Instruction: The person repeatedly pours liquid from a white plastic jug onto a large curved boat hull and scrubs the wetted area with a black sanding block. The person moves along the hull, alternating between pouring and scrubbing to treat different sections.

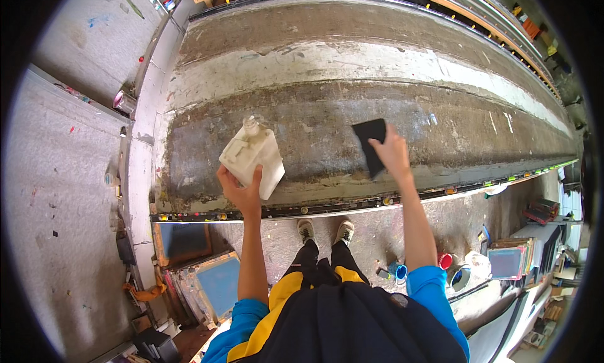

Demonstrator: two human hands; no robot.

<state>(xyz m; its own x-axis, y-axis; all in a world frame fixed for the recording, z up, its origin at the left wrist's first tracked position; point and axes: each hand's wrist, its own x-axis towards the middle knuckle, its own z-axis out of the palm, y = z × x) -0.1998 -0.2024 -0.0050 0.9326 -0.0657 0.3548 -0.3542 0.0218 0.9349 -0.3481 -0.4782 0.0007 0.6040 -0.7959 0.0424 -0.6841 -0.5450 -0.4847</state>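
Note:
My left hand [242, 188] grips a whitish plastic jug [251, 158] by its near end, with the thumb along one side. The jug is tilted, its neck pointing away from me over the long, stained table [314, 127]. Whether a cap covers the neck is unclear. Farther right, my right hand [392, 150] is closed on the edge of a thin black flat piece [370, 143], which hangs just over or against the tabletop. I cannot tell whether the piece is cloth or a stiff sheet.
A rail with small yellow fittings [304, 210] runs along the table's near edge. Framed screens [217, 286] lean below at the left, and more frames [505, 262] stand at the right. On the floor are a blue paint pot [397, 272] and a red one [445, 261].

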